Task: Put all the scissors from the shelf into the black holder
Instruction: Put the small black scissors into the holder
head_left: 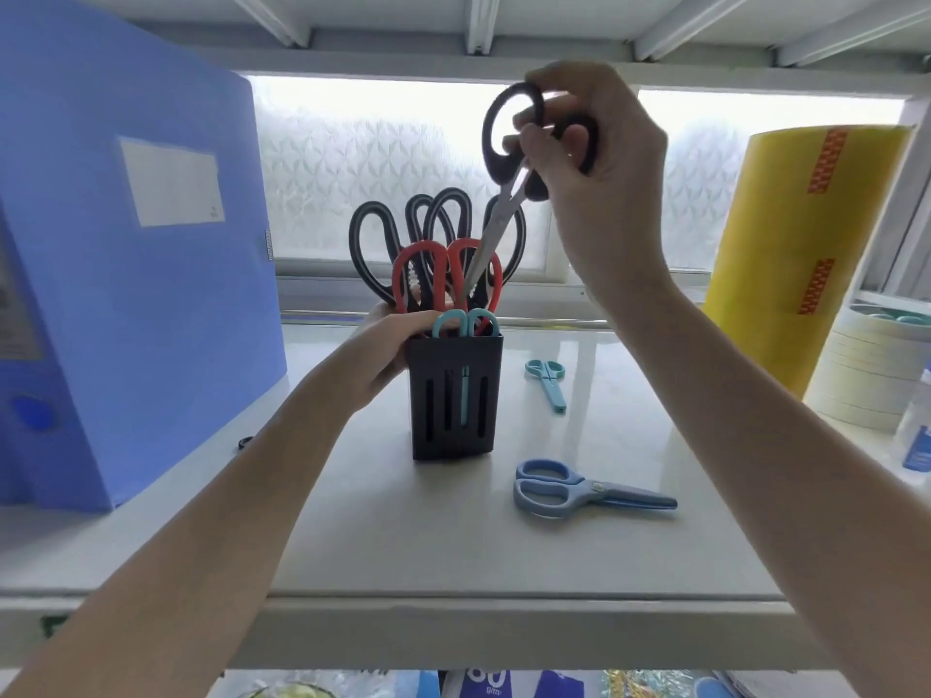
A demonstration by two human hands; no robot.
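Shelf front (453,546): blue scissors (579,488) lie flat, nearest me, not yet collected.
Mid-shelf: small teal scissors (546,382) lie just right of the black holder (456,400), also waiting.
Left hand (388,345): my fingers wrap the holder's left wall at the rim, steadying it.
Holder contents: red, teal and black-handled pairs stand crowded, handles up.
Right hand (599,163): my fingers pinch the black scissors (514,158) by the handles, blades pointing down among the red loops.
Risk: the tip may snag a red handle and jam, since the holder is crowded; forcing it could tip the holder.
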